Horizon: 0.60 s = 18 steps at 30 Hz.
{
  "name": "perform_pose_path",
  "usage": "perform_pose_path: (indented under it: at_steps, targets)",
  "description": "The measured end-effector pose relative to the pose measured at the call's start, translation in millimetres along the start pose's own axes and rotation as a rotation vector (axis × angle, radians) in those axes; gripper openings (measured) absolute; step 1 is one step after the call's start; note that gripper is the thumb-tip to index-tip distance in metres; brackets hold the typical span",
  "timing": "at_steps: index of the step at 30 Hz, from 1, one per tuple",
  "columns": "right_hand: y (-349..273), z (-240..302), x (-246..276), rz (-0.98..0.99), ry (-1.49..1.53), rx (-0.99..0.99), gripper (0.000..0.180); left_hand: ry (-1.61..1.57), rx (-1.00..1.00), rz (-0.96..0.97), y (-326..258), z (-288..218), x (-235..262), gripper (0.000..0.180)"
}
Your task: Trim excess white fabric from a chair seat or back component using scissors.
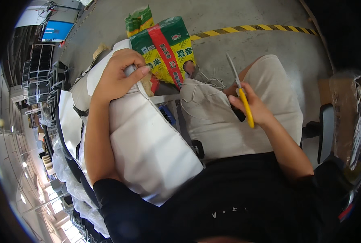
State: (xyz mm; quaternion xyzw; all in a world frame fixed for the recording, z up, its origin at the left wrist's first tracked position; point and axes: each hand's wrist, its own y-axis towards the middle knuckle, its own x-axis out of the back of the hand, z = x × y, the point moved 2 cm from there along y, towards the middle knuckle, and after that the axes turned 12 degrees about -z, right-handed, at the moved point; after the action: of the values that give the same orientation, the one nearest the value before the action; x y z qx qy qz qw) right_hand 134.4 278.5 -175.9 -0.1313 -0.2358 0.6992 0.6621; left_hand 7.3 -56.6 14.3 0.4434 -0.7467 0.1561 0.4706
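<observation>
The white cover (pixel 144 133) lies on the left side of the lap (pixel 241 139), apparently in one piece, with no cut that shows. The left hand (pixel 121 73) curls over its far edge, thumb and fingers seemingly pinching it. Over the right side, the right hand (pixel 253 105) is wrapped round a yellow-handled tool (pixel 240 93), its tip well apart from the cover, so nothing is being worked there. Loose cords (pixel 215 84) lie near the lap's far edge, untidied; whether any is trimmed I cannot tell.
</observation>
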Motion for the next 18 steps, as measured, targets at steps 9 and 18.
perform_pose_path:
  at_steps: [9,18]
  targets:
    - [54,-2,-96,0.775,-0.049,-0.212,0.070,0.792,0.258,-0.342,-125,-79,57,0.020]
    - [251,-60,-97,0.235,0.075,0.424,0.070,0.971,1.461,-0.770,-449,-205,31,0.050]
